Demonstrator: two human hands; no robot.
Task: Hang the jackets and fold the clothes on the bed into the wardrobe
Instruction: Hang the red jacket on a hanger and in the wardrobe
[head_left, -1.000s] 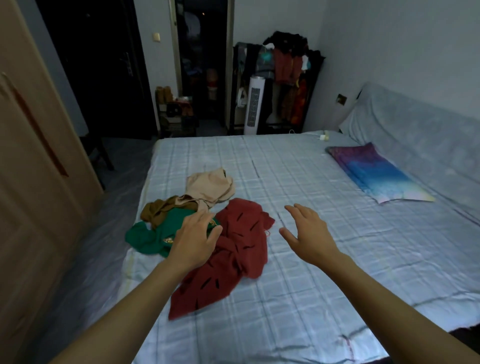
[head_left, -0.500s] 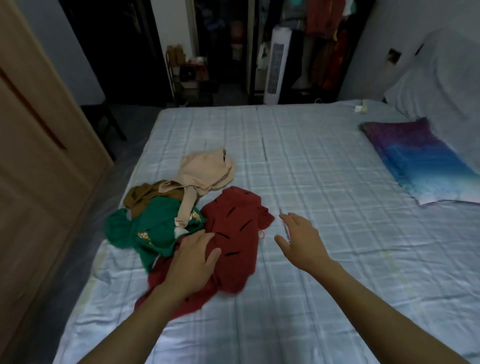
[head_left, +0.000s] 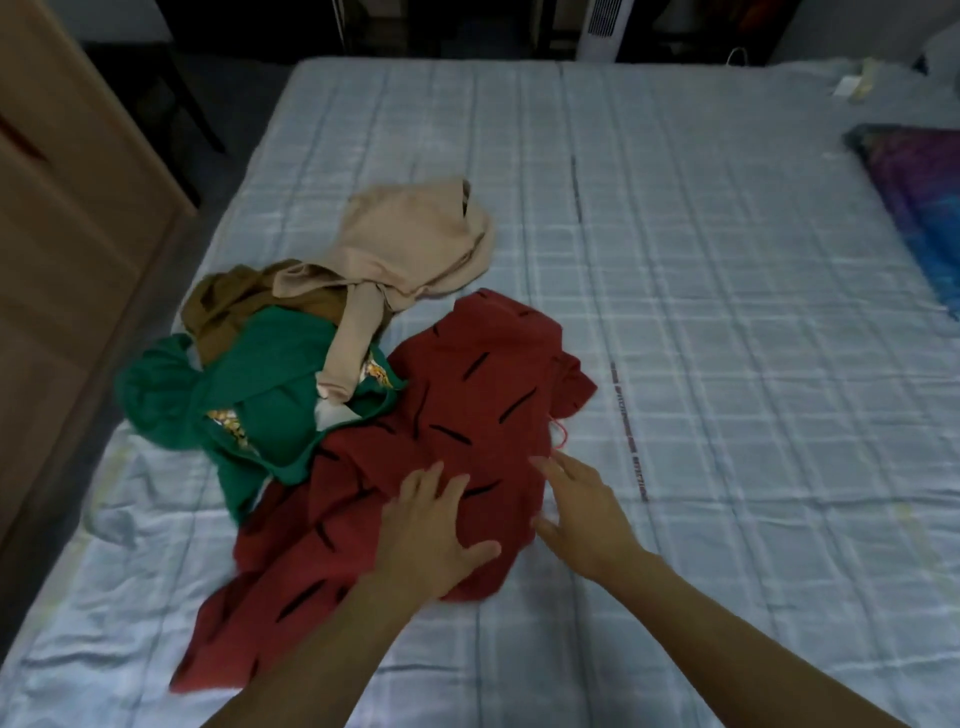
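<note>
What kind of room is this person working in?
Most likely a bedroom: a wide, check-patterned bed fills the view, a colourful pillow lies at its right side, and what looks like a wooden wardrobe stands on the left.

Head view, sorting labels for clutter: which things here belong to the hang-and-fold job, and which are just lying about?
Job: red garment, left hand resting on it, right hand at its edge, green garment, beige garment, brown garment, bed, wooden wardrobe.
Lying about: purple-blue pillow, white tower fan, small pale items at far corner.
</note>
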